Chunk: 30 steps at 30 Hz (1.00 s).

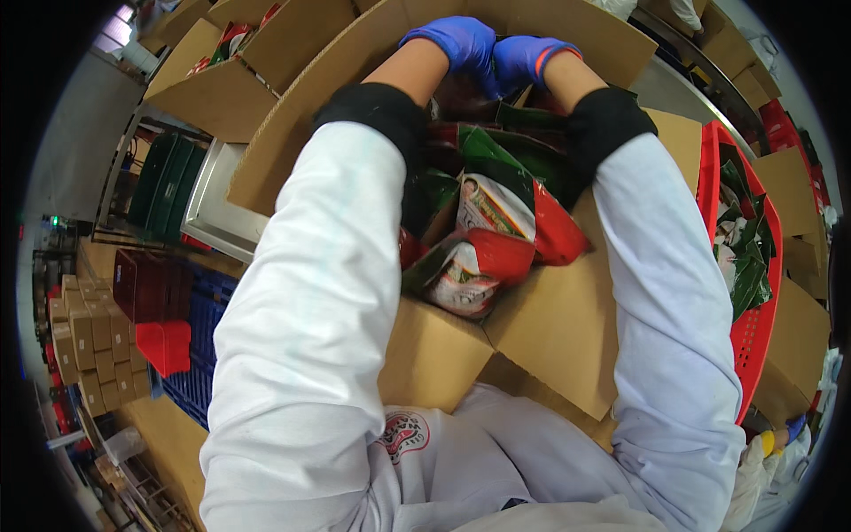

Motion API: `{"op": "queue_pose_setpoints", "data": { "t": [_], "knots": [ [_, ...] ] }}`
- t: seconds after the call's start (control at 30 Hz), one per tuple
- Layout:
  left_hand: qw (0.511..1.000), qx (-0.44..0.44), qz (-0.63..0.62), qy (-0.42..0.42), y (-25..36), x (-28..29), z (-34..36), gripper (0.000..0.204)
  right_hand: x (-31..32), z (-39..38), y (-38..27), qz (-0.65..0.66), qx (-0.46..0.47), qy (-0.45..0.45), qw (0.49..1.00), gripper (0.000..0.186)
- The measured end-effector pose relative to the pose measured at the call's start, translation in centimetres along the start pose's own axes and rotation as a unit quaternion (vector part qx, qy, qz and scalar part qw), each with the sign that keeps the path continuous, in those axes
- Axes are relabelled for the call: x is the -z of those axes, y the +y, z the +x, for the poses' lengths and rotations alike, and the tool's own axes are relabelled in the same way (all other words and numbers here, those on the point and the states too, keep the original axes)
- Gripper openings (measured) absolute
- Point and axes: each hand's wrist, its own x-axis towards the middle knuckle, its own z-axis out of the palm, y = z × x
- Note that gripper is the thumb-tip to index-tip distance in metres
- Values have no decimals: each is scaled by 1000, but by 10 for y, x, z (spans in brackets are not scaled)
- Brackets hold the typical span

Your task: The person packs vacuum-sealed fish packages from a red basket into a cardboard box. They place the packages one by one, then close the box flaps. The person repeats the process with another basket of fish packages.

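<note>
Both my arms reach forward over an open cardboard carton (558, 324) filled with red, green and white printed bags (498, 208). My left hand (458, 49), in a blue glove, is bent down at the carton's far side. Close against it is my right hand (523, 64), also gloved in blue. The fingers of both point down among the far bags and are mostly hidden, so I cannot tell what they grip. Nearer me, one bag (461, 279) leans out over the carton's front flaps.
On the right stands a red plastic crate (749, 355) holding similar bags. Another open carton (213, 93) is at the far left, above a metal surface (222, 199). Green crates (164, 182), a red bin (164, 346) and stacked boxes (93, 337) stand left. Another person's gloved hand (795, 429) shows at lower right.
</note>
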Motion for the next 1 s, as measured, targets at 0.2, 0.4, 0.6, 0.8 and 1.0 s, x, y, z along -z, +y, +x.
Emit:
{"op": "queue_pose_setpoints", "data": {
  "t": [0.2, 0.4, 0.6, 0.8, 1.0],
  "knots": [
    [998, -21, -35, 47, 1, -16, -38, 50, 7, -28, -43, -136, -46, -72, 987, 31],
    [994, 21, -109, 16, -22, -12, 3, 59, 18, 9, -20, 79, -160, -129, 975, 27],
    [996, -1, -95, 2, -12, -25, -18, 65, -6, 28, -10, -52, -53, -199, 977, 25],
    [987, 8, -158, -10, -26, -45, 19, 57, -9, 39, 0, -51, -154, -104, 981, 31],
    [993, -28, -82, 81, -15, -45, -6, 55, 9, -16, 0, -22, -23, -31, 999, 48]
  ]
}}
